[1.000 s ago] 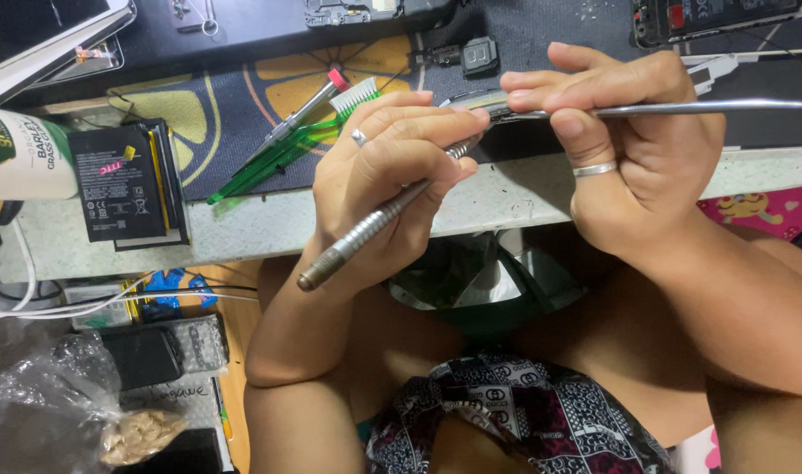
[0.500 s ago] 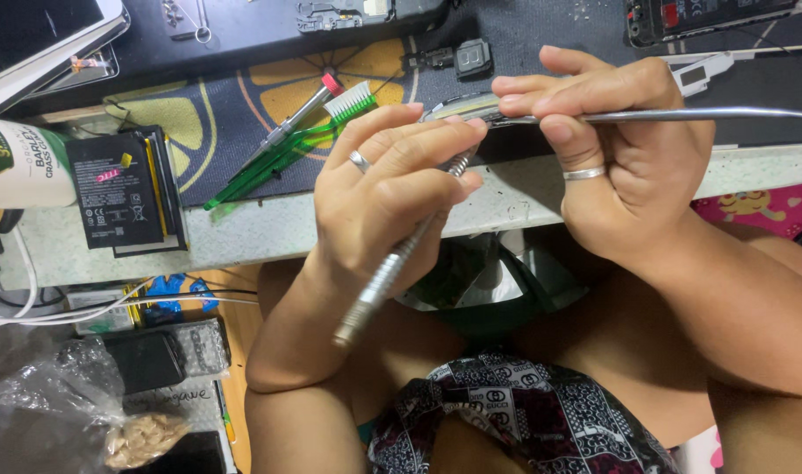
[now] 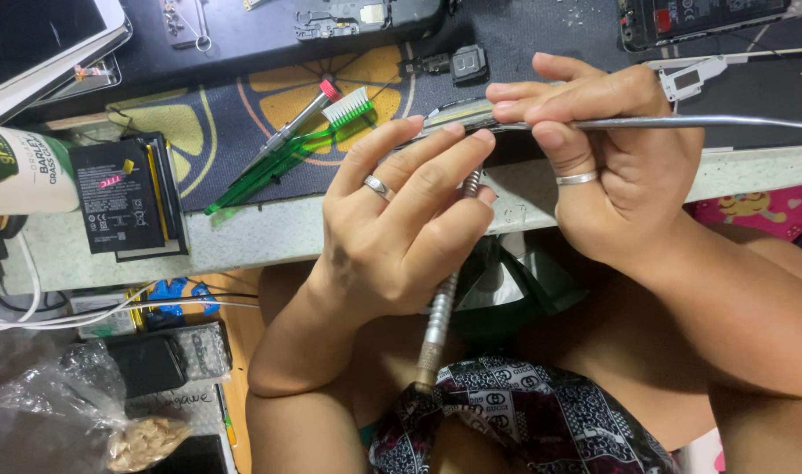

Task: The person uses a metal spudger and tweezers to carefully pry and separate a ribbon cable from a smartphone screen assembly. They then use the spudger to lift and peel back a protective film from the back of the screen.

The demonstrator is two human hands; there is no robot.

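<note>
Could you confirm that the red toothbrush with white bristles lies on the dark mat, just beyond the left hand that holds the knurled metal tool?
Not quite: the toothbrush is green, not red, as the head view shows. The rest holds: its bristles are white, it lies on the dark mat, beyond the left hand holding the knurled metal tool.

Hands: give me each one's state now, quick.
Left hand: closed on a knurled metal tool handle.
Right hand: closed, pinching a long thin metal rod.
</note>
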